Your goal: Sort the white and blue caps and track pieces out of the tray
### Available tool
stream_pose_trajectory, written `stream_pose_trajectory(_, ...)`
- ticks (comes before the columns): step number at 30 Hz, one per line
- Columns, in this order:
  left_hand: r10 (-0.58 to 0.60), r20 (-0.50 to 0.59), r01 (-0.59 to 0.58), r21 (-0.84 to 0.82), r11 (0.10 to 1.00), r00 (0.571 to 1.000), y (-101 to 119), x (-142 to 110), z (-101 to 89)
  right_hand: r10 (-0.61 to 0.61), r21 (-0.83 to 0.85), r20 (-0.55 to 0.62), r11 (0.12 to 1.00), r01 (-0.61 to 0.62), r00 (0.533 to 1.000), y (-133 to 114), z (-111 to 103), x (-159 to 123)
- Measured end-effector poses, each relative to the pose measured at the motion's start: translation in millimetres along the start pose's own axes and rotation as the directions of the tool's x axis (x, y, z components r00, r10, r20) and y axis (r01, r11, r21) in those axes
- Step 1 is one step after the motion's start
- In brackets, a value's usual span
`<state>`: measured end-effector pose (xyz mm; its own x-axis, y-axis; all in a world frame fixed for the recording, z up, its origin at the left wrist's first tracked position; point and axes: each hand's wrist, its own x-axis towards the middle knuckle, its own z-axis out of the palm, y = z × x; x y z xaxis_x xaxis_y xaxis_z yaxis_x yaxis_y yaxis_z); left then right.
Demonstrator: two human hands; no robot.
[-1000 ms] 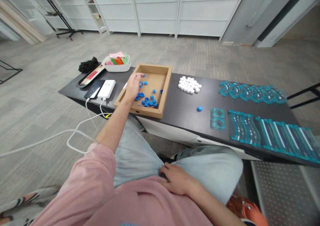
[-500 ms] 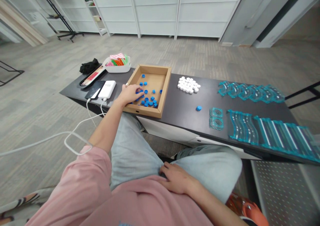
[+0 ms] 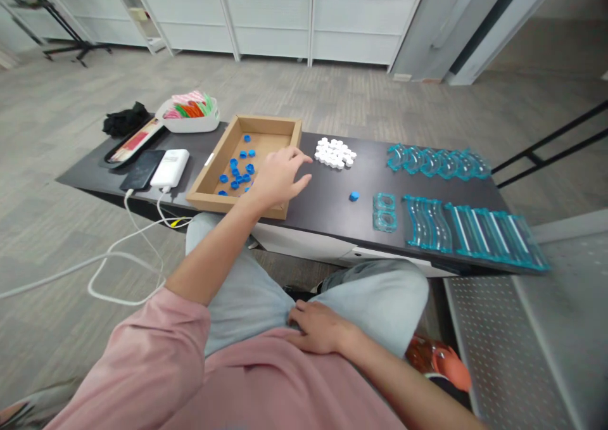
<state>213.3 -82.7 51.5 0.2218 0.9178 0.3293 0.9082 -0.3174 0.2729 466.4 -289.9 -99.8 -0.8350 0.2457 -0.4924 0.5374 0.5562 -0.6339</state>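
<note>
My left hand (image 3: 280, 175) hovers above the right side of a shallow cardboard box (image 3: 213, 164), palm down. Its thumb and index finger are apart, and nothing shows between them; the other fingers are partly hidden. Several small blue plastic pieces (image 3: 234, 171) lie scattered in the box, some covered by the hand. To the right, a single blue piece (image 3: 354, 196) sits on the dark tabletop. Behind it is a cluster of white pieces (image 3: 335, 154). My right hand (image 3: 316, 326) rests in my lap with its fingers loosely curled, the fingertips partly out of sight.
Clear teal plastic track parts (image 3: 427, 224) lie in rows at the table's right, beside two small teal square pieces (image 3: 384, 212). At the left are a white power bank (image 3: 170, 168) with cables, a dark phone (image 3: 142, 169) and a white basket (image 3: 192, 123) of colourful strips.
My left hand has lifted from the blue pieces at the box's left and moved right, its thumb and index finger now apart. The view has turned rightward. My right hand stays in my lap.
</note>
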Motion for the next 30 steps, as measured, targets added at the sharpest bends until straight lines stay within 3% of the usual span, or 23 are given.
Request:
stream_pose_trajectory(3,-0.162,-0.049,0.165,0.06,0.984,0.986,-17,10,-10.0,0.015,-0.016,-0.01,1.0,-0.015,1.0,1,-1,-2)
stream_pose_trajectory(6,-0.395,-0.095,0.406,0.18,0.896,0.914,-65,6,-33.5,0.033,-0.023,-0.034,0.999,-0.034,0.999,0,-2,-4)
stream_pose_trajectory(8,-0.521,-0.01,0.504,0.27,0.82,0.853,-96,-6,-47.2,0.036,-0.016,-0.043,0.999,-0.036,0.998,-1,-1,-5)
stream_pose_trajectory(11,-0.587,0.131,0.523,0.329,0.786,0.799,-120,-24,-53.5,0.027,-0.008,-0.052,1.0,-0.027,0.998,-2,3,-5)
stream_pose_trajectory(17,-0.498,0.109,0.461,0.251,0.851,0.86,-115,-28,-33.1,0.024,-0.019,-0.05,1.0,-0.025,0.998,-6,1,-7)
stream_pose_trajectory(20,-0.505,0.078,0.48,0.213,0.851,0.86,-113,-18,-28.8,0.047,-0.014,-0.004,0.999,-0.047,0.999,-10,-7,-9)
stream_pose_trajectory(25,-0.545,0.024,0.535,0.16,0.83,0.838,-115,-12,-38.0,0.067,-0.025,0.037,0.997,-0.066,0.997,-13,-15,-9)
stream_pose_trajectory(30,-0.546,-0.052,0.548,0.137,0.825,0.836,-105,-13,-49.2,0.046,-0.055,0.009,0.997,-0.046,0.999,-11,-9,-7)
